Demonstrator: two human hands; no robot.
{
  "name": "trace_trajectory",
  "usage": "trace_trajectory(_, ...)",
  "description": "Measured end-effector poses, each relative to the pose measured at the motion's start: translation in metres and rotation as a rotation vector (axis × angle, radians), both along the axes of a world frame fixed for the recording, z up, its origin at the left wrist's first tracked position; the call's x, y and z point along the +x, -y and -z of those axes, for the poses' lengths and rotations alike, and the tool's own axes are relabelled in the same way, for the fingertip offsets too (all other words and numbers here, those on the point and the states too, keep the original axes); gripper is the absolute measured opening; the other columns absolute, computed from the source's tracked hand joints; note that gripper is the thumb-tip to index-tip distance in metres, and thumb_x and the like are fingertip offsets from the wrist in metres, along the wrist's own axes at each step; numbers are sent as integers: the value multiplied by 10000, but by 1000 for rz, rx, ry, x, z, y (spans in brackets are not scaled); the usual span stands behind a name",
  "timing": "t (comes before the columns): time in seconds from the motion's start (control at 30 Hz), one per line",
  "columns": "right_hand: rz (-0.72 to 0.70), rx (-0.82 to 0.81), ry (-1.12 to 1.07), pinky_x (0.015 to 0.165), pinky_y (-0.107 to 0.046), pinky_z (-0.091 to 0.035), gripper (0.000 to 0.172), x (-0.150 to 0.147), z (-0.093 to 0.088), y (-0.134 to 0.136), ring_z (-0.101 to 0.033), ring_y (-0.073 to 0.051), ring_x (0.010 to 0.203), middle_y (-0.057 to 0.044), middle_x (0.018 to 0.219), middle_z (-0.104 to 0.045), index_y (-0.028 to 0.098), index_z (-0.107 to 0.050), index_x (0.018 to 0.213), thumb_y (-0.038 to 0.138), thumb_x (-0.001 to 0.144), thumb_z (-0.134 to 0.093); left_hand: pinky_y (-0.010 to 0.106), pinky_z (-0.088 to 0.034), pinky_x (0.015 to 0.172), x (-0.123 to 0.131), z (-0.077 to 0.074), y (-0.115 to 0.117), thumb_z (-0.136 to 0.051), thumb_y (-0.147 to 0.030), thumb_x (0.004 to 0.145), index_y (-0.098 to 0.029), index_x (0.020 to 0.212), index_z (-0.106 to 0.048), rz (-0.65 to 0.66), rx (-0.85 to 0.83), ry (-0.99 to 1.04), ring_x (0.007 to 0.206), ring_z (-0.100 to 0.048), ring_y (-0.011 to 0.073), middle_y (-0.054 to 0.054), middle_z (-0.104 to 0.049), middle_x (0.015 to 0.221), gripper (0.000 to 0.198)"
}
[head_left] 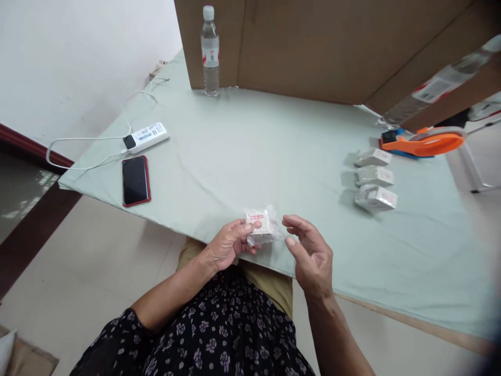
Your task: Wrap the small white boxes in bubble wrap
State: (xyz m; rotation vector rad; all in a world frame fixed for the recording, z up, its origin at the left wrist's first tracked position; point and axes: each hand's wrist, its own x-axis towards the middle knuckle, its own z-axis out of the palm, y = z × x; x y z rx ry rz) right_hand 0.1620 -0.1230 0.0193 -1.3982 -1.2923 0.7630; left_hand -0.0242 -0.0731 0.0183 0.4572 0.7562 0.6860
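Note:
A small white box with red print, loosely wrapped in clear plastic (263, 225), is held near the table's front edge. My left hand (231, 241) grips it from the left, thumb on its printed top and fingers beneath. Just to the right of the box is my right hand (311, 253), thumb and fingers apart and nothing held between them. The box's wrapper sticks out toward that hand; whether a fingertip touches it I cannot tell. Farther right, three similar wrapped boxes (378, 176) stand in a row on the table.
An orange tape dispenser (438, 143) lies beyond the row of boxes. Water bottles (211, 57) stand by the brown cardboard panels (301, 47) at the back. A phone (135, 180) and a white power bank (146, 138) with a cable (90, 139) lie on the left.

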Motion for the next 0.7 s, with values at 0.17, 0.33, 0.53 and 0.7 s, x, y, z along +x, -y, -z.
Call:
trace_trajectory(0.17,-13,-88,-151,981,-461,-522,339,5,7,1,-631,-274,1159,-89,1302,-641,285,-642,1231,346,898,-624,232,-502,536,1,0,-3,-794,-451,707,-177,1119,-643,10,-145,86,618,-653,134,55,-712,920,518)
trace_trajectory(0.33,-72,-135,-187,1009,-470,-520,354,5,11,0,-623,-271,1171,-88,1268,-663,277,-641,1235,358,890,-650,233,-502,514,3,1,-6,-754,-448,745,-188,1118,-618,55,-206,127,585,-632,123,47,-706,901,474)
trace_trajectory(0.53,-108,-129,-168,991,-444,-524,336,7,8,-6,-634,-254,1141,-78,1242,-674,279,-650,1221,358,894,-651,227,-477,539,3,-1,-9,-758,-458,718,-141,1052,-655,31,-21,-48,645,-626,129,67,-707,904,471)
trace_trajectory(0.7,-123,-32,7,937,-433,-536,287,12,-10,-18,-601,-268,1206,-77,1274,-659,292,-658,1194,352,917,-614,305,-509,848,-4,-5,-9,-769,-273,719,-149,1100,-641,16,427,-320,958,-650,197,87,-713,1062,420)
